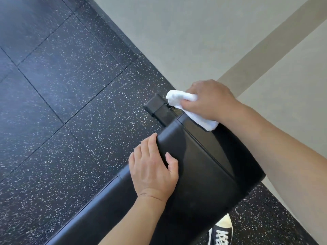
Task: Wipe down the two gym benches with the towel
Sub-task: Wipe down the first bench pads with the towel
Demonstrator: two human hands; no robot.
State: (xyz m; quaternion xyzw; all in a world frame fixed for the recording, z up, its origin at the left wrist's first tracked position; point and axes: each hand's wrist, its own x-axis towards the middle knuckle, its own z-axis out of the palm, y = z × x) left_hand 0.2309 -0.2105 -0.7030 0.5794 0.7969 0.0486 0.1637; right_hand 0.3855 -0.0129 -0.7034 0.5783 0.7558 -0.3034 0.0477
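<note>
Bench (203, 165) and shoe (221, 232) edge-cropped

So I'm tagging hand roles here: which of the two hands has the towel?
The right hand, at the far end of the bench, grips the white towel. The left hand holds no cloth; it grips the pad's near edge.
</note>
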